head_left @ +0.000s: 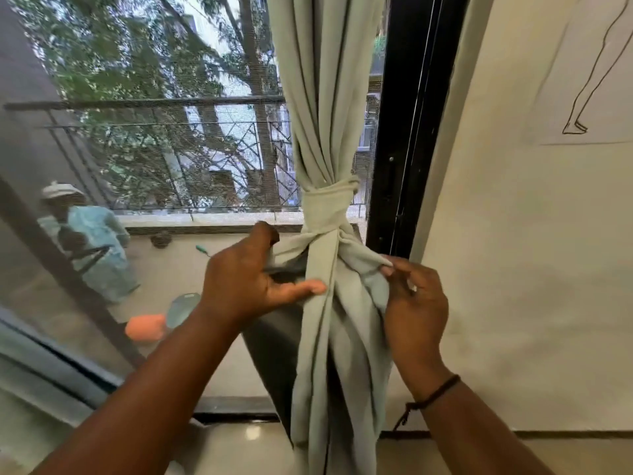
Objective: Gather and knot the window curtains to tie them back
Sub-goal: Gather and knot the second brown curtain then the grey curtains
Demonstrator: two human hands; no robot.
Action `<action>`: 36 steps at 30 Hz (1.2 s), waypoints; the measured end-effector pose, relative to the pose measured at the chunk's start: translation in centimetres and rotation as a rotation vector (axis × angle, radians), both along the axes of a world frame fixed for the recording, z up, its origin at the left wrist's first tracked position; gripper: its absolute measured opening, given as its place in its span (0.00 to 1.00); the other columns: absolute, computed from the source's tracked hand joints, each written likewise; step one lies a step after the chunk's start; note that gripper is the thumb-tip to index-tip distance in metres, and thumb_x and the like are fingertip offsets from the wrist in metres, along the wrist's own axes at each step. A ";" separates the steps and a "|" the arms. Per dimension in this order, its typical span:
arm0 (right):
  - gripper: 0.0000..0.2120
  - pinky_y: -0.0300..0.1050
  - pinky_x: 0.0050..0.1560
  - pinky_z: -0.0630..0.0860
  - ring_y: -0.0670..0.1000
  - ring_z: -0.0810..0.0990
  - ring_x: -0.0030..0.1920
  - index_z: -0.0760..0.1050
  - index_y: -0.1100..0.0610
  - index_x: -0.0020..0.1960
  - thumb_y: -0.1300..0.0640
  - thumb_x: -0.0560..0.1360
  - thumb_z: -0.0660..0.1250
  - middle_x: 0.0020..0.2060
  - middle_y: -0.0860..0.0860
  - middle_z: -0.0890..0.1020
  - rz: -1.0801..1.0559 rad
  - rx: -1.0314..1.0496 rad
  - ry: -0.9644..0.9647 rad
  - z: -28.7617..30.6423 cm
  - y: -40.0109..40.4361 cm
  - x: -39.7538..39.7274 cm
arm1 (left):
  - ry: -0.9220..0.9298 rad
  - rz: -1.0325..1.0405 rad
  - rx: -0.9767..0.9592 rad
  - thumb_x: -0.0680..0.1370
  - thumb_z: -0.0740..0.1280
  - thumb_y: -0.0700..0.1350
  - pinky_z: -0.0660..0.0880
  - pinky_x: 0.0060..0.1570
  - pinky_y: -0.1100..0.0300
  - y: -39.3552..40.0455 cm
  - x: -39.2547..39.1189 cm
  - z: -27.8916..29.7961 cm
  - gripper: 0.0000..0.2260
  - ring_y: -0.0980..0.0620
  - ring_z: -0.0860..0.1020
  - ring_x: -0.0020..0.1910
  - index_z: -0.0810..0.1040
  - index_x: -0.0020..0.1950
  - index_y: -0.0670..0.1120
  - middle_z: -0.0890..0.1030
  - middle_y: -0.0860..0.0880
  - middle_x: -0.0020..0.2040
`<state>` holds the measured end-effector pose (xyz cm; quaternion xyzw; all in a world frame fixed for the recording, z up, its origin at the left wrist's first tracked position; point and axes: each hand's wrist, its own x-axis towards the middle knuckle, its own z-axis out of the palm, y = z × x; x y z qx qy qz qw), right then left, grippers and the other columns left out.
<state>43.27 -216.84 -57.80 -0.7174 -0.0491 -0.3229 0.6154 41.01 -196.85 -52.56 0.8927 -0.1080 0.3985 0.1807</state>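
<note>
A pale green curtain (322,97) hangs gathered at the right side of the window, next to the black frame. It is wrapped on itself into a knot (327,210) at mid height, and the loose tail (335,371) falls toward the floor. My left hand (250,282) grips a fold of cloth on the left side just under the knot, its thumb stretched across the front strip. My right hand (414,299) pinches a bunch of fabric on the right side under the knot.
The black window frame (407,132) stands right behind the curtain, with a cream wall (531,252) and a line drawing (589,80) to the right. Through the mesh lie a balcony railing (154,108), a wrapped blue bundle (96,241) and an orange object (145,329).
</note>
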 end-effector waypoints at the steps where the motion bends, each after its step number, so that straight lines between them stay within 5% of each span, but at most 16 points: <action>1: 0.19 0.23 0.50 0.68 0.32 0.75 0.46 0.75 0.38 0.43 0.65 0.75 0.67 0.43 0.45 0.77 -0.011 0.027 0.002 0.6 -0.3 0.1 | -0.028 0.010 0.047 0.62 0.50 0.80 0.70 0.30 0.59 0.2 -0.1 0.6 0.36 0.44 0.79 0.28 0.65 0.46 0.49 0.78 0.47 0.30; 6: 0.14 0.23 0.46 0.67 0.30 0.75 0.44 0.74 0.43 0.43 0.64 0.76 0.64 0.41 0.39 0.76 -0.003 -0.048 -0.084 2.9 -1.4 0.0 | -0.131 0.026 0.241 0.75 0.51 0.70 0.72 0.24 0.57 1.4 -0.9 1.9 0.25 0.44 0.77 0.25 0.67 0.45 0.48 0.77 0.44 0.29; 10: 0.02 0.31 0.42 0.68 0.35 0.74 0.41 0.67 0.48 0.48 0.53 0.78 0.56 0.40 0.39 0.74 0.085 -0.045 -0.001 1.7 0.4 -0.7 | -0.097 0.023 -0.120 0.73 0.61 0.58 0.72 0.32 0.61 -1.1 -2.5 -0.7 0.15 0.48 0.74 0.34 0.66 0.47 0.46 0.74 0.43 0.38; 13: 0.06 0.34 0.40 0.71 0.42 0.73 0.38 0.59 0.43 0.48 0.54 0.78 0.53 0.40 0.43 0.70 0.109 -0.064 -0.138 0.6 1.4 -1.3 | -0.168 -0.096 -0.074 0.72 0.62 0.43 0.70 0.33 0.64 -2.8 -3.7 -4.2 0.04 0.52 0.68 0.43 0.68 0.42 0.44 0.68 0.43 0.46; 15: 0.06 0.35 0.38 0.71 0.45 0.71 0.37 0.62 0.47 0.47 0.58 0.74 0.52 0.41 0.45 0.69 0.112 -0.263 -0.243 -0.5 1.3 -1.7 | 0.014 -0.049 -0.066 0.70 0.58 0.44 0.73 0.41 0.59 -2.8 -3.5 -5.6 0.08 0.49 0.69 0.49 0.70 0.48 0.48 0.68 0.43 0.54; 18: 0.07 0.39 0.33 0.77 0.48 0.75 0.36 0.68 0.48 0.48 0.56 0.75 0.53 0.44 0.55 0.74 0.142 -0.574 -0.261 -2.7 0.7 -1.7 | 0.187 -0.063 -0.370 0.70 0.56 0.44 0.75 0.48 0.55 -2.4 -2.6 -6.1 0.13 0.45 0.75 0.50 0.77 0.49 0.50 0.76 0.45 0.50; 22: 0.13 0.28 0.40 0.74 0.38 0.74 0.41 0.70 0.44 0.57 0.45 0.74 0.59 0.50 0.44 0.67 0.262 -0.448 -0.129 -3.4 0.6 -2.1 | 0.269 -0.291 -0.660 0.75 0.60 0.57 0.73 0.53 0.58 -2.8 -2.9 -6.1 0.10 0.54 0.77 0.53 0.78 0.53 0.64 0.80 0.57 0.50; 25: 0.22 0.32 0.52 0.71 0.40 0.71 0.51 0.73 0.48 0.57 0.36 0.69 0.65 0.54 0.45 0.67 0.145 -0.491 -0.050 -3.6 0.9 -2.5 | 0.213 -0.191 -0.370 0.75 0.60 0.60 0.73 0.45 0.60 -3.1 -3.1 -5.9 0.12 0.57 0.75 0.46 0.79 0.49 0.57 0.79 0.54 0.44; 29: 0.13 0.45 0.54 0.62 0.52 0.71 0.54 0.80 0.48 0.45 0.40 0.72 0.64 0.51 0.50 0.75 -0.131 -0.629 -0.079 -3.1 0.3 -2.2 | 0.139 -0.056 -0.287 0.77 0.59 0.52 0.67 0.35 0.64 -3.0 -1.6 -5.7 0.15 0.51 0.72 0.37 0.78 0.43 0.42 0.76 0.48 0.37; 36: 0.14 0.47 0.49 0.65 0.48 0.71 0.51 0.80 0.49 0.38 0.41 0.72 0.61 0.46 0.45 0.76 -0.017 -0.502 -0.022 -1.2 -0.9 -2.0 | 0.195 -0.035 -1.105 0.83 0.56 0.45 0.72 0.49 0.60 -2.4 -0.8 -3.0 0.11 0.56 0.76 0.46 0.76 0.46 0.54 0.79 0.56 0.46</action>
